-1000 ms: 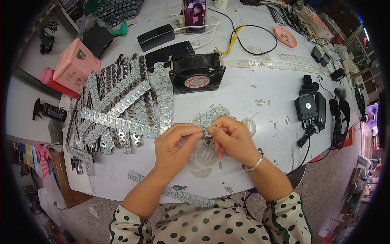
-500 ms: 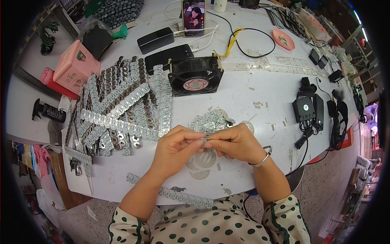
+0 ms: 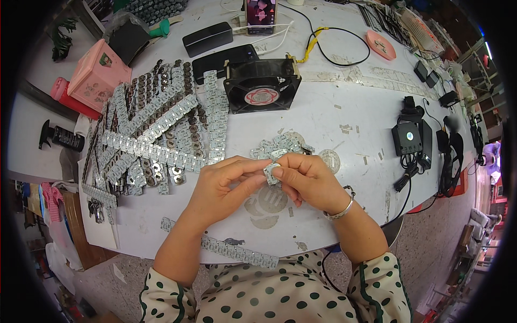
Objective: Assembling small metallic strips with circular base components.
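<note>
My left hand and my right hand meet above the white table, and together they pinch one small silvery circuit piece between thumbs and fingertips. Just beyond the fingers lies a small heap of the same loose pieces. To the left, many long strips of these pieces are piled across the table. One more strip lies along the near edge, under my forearms.
A black square fan stands behind the heap. Black boxes, a phone on a stand and a yellow cable lie farther back. A pink box sits at the left; black adapters and cables at the right.
Both hands have stayed together over the same spot, with the fingers shifting slightly on the small piece. Nothing else on the table has moved.
</note>
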`<state>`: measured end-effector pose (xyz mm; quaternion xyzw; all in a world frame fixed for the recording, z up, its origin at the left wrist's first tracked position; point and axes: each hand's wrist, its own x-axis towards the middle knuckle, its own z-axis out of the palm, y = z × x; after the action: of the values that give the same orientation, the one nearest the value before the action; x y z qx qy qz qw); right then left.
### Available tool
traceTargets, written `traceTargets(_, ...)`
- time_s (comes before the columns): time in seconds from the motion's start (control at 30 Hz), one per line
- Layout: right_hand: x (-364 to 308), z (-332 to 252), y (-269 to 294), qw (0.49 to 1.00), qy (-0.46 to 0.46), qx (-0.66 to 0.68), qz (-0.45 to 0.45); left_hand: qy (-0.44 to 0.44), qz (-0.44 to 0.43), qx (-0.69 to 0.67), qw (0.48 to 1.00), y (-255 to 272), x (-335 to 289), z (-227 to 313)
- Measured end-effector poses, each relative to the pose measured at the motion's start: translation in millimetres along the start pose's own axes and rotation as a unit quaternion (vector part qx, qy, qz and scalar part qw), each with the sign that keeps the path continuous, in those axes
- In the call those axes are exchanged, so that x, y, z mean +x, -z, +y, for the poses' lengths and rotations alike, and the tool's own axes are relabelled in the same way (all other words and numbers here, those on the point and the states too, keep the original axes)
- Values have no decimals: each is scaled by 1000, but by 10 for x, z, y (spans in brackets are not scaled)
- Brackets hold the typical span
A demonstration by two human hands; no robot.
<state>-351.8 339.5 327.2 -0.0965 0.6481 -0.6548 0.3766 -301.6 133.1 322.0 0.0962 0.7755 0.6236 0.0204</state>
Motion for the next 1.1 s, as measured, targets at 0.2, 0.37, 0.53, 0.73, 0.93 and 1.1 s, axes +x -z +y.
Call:
traceTargets(0.2, 19, 25, 8, 1000, 6, 8, -7, -8, 12, 21, 1000, -9, 20, -33)
traceTargets(0.37, 54, 58, -26, 999, 7, 39, 31, -19, 102, -23, 994, -120, 16, -95)
traceTargets(0.53, 68, 89, -57, 994, 25, 85, 60, -107, 115, 79, 984, -166, 7, -86)
traceTargets(0.73, 115, 112, -16, 990, 58, 82, 94, -75, 136, 102, 983, -250, 57, -125)
traceTargets(0.93, 77, 123, 180, 916, 180, -242, 262, -72, 157, 142, 975, 42, 60, 152)
traceTargets(1.1, 56, 82, 291, 855, 204, -344, 330, -98, 0, 316, 944, 274, -433, 460)
